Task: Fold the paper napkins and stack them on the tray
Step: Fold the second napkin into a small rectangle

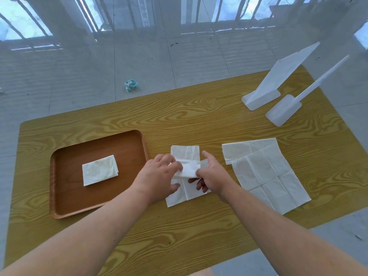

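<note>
A white paper napkin [186, 154] lies on the wooden table just right of the brown tray [65, 206]. My left hand [159, 178] and my right hand [213, 174] both pinch a lifted flap of this napkin at its middle, with the flap raised off the table between my fingers. One folded napkin [100, 169] rests in the middle of the tray. To the right, unfolded napkins [266, 172] lie overlapping flat on the table.
Two white plastic stands [264, 96] sit at the table's [199, 120] far right corner. A crumpled teal wrapper [130, 85] lies on the tiled floor beyond the table. The table's right edge runs close to the unfolded napkins.
</note>
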`<state>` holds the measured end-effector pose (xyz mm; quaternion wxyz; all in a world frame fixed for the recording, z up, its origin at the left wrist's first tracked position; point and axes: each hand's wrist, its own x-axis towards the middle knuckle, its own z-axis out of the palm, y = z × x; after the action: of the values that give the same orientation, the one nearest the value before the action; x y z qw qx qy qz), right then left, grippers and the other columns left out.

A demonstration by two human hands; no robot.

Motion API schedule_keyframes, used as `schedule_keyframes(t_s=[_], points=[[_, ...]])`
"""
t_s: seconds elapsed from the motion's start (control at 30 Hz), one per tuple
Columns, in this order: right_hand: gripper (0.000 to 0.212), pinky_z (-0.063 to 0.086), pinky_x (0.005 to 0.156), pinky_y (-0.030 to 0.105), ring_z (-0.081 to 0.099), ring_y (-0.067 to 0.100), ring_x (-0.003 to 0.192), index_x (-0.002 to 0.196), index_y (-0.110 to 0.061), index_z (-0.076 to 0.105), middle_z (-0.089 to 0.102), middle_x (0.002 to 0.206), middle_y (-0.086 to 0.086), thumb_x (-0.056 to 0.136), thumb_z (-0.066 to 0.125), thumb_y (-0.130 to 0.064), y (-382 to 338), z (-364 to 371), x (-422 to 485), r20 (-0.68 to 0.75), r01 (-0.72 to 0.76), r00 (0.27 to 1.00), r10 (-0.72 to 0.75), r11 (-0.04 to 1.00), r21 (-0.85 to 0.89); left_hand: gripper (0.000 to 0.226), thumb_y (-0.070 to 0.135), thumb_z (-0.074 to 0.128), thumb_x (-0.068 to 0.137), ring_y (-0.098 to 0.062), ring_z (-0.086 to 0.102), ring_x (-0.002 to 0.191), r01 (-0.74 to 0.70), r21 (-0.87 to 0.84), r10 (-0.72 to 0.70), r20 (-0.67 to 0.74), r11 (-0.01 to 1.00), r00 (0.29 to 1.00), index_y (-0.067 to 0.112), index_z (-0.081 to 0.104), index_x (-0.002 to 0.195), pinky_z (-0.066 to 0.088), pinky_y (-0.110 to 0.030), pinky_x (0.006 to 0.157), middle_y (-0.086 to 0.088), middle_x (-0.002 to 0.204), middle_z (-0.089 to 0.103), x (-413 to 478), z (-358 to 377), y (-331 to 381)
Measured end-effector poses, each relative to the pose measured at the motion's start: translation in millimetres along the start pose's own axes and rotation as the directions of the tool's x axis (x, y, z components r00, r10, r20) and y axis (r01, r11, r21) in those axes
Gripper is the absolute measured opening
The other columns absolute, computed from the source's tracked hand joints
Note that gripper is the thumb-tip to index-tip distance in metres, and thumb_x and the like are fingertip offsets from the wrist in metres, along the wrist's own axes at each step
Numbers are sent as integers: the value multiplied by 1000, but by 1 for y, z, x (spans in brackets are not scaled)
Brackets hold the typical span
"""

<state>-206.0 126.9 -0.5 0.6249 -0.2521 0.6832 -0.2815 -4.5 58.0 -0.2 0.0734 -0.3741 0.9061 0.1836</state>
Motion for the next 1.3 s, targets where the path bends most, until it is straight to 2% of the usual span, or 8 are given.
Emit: schedule_keyframes(t_s=[0.17, 0.27, 0.37, 0.6, 0.73, 0.9, 1.07, 1.3], points=[[66, 48, 68, 24, 62, 9, 85, 142, -26, 41, 66, 89, -15, 83, 56, -51, 9, -1, -5, -204, 190, 877, -435, 705, -684, 29, 34, 52, 98, -20, 51, 115, -73, 134, 78, -29, 988, 997, 26, 60, 124, 45, -36, 95, 5, 125, 58, 5, 2, 8], [63, 45, 94, 31, 52, 19, 106, 135, -23, 50, 58, 113, -4, 85, 53, -62, 16, -7, -9, 53, 332, 753, -656, 309, -891, 27, 36, 52, 97, -20, 52, 114, -65, 121, 70, -44, 991, 997, 25, 61, 121, 45, -35, 95, 6, 121, 60, 4, 7, 9], [66, 42, 103, 38, 46, 21, 113, 136, -26, 50, 54, 121, -3, 83, 54, -65, 19, -7, -10, 201, 339, 801, -564, 151, -928, 22, 38, 54, 97, -18, 56, 110, -34, 6, 35, -74, 999, 997, 26, 64, 113, 45, -35, 96, 8, 115, 65, 3, 6, 9], [15, 42, 75, 32, 49, 19, 87, 86, -23, 64, 56, 86, -6, 94, 57, -34, -2, -5, 5, -34, 276, 859, -511, 517, -810, 11, 47, 56, 94, -6, 57, 68, 158, -287, -195, -105, 945, 975, 36, 59, 91, 40, -27, 55, 16, 72, 60, 13, -14, 2], [28, 46, 87, 35, 53, 20, 107, 118, -21, 61, 61, 112, -4, 95, 57, -36, -18, -7, 17, -203, 190, 864, -461, 672, -716, 41, 49, 61, 91, -20, 58, 107, 304, -286, -350, -128, 909, 928, 27, 55, 126, 52, -36, 83, 4, 119, 61, 27, -13, -3], [30, 48, 94, 40, 53, 24, 107, 121, -18, 62, 60, 112, 2, 94, 61, -29, -13, -10, 17, -71, 301, 716, -694, 398, -867, 49, 43, 66, 89, -27, 53, 119, 135, 11, -130, -201, 991, 971, 20, 55, 132, 51, -43, 94, -4, 133, 55, 26, -5, -3], [36, 47, 99, 44, 51, 27, 119, 129, -23, 61, 60, 128, 5, 94, 52, -28, 1, -6, 19, 187, 314, 801, -569, 132, -940, 45, 49, 50, 98, -23, 50, 127, -14, 124, 17, -18, 992, 1000, 24, 57, 135, 44, -40, 105, 2, 142, 54, 29, 6, -3], [37, 50, 98, 46, 53, 29, 122, 127, -23, 64, 60, 135, 8, 90, 56, -21, 6, -4, 20, 178, 303, 806, -564, 135, -943, 41, 49, 45, 102, -20, 54, 117, 51, 84, -47, -48, 995, 998, 26, 58, 133, 47, -37, 94, 6, 132, 59, 36, 8, -5]])
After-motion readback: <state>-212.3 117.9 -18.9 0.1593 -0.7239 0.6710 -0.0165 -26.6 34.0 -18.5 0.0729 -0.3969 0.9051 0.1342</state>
